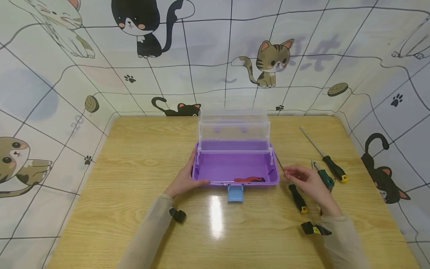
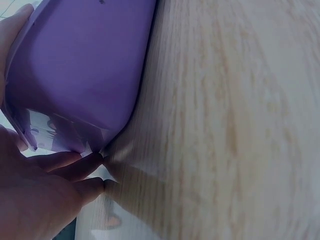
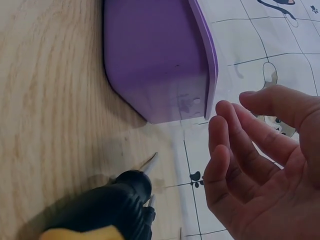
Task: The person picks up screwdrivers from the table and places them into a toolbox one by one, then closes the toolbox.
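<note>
A purple toolbox (image 1: pixel 235 164) stands on the table with its clear lid (image 1: pixel 234 127) raised at the back. My left hand (image 1: pixel 188 179) holds the box's left end, thumb on the front rim and fingers against the end wall (image 2: pixel 60 135). Inside, by the front wall, lies a red tool (image 1: pixel 249 179) with a dark end; its kind is unclear. Beside the box's right end, my right hand (image 1: pixel 309 183) hovers over a black-and-yellow screwdriver (image 1: pixel 297 200). In the right wrist view, the right hand's fingers (image 3: pixel 235 145) are loosely bent, thumb apart, with nothing between them.
To the right lie another black-and-yellow screwdriver (image 1: pixel 336 170) and a green-handled tool (image 1: pixel 325 178), partly behind the right hand. A blue latch (image 1: pixel 235 194) hangs from the box front. Cat-patterned sheeting (image 1: pixel 208 82) encloses the wooden table (image 1: pixel 141 157) at the back and sides.
</note>
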Demonstrator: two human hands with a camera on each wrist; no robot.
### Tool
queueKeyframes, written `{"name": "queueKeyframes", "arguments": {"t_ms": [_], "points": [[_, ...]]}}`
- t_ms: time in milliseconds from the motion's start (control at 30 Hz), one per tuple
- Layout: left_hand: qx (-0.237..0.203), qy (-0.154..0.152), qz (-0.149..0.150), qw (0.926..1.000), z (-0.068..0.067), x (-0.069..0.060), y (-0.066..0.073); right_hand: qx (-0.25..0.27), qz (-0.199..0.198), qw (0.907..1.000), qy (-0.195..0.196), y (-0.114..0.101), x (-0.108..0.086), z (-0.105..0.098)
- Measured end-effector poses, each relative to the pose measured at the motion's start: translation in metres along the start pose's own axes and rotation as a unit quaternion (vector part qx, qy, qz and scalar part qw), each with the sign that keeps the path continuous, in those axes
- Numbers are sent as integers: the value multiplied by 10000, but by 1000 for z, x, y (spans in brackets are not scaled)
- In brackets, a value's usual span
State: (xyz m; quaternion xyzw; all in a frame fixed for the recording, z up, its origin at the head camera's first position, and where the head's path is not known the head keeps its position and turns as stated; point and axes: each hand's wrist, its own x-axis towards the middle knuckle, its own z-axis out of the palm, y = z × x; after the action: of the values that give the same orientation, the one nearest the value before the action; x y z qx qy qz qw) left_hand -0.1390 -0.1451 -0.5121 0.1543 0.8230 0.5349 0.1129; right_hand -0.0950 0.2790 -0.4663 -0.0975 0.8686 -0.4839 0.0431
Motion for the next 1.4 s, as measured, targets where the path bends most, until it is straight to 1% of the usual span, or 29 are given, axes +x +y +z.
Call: {"name": "queueKeyframes", "arguments": {"t_ms": [200,367,600,733,833,1067,1267,1400], "points": [[42,8,-57,10000,1,0,0,-8,40,10000,27,10,-7,0],[65,9,18,10000,2,0,0,-157,110,9998,52,16,-14,-3],[91,29,-25,10000,2,0,1,-322,163,9993,73,17,-22,-5],[91,44,-41,9999,1,0,1,-374,215,9990,91,17,-27,-3],[98,43,-23,9999,1,0,1,-541,285,9981,106,18,-30,0],[219,51,-48,9997,1,-1,3,-923,279,9947,359,18,-35,5],[215,45,-65,9997,0,-2,4,-967,284,9938,475,19,-40,7],[175,50,-70,9998,0,-2,4,-881,293,9946,461,20,-43,9]]}}
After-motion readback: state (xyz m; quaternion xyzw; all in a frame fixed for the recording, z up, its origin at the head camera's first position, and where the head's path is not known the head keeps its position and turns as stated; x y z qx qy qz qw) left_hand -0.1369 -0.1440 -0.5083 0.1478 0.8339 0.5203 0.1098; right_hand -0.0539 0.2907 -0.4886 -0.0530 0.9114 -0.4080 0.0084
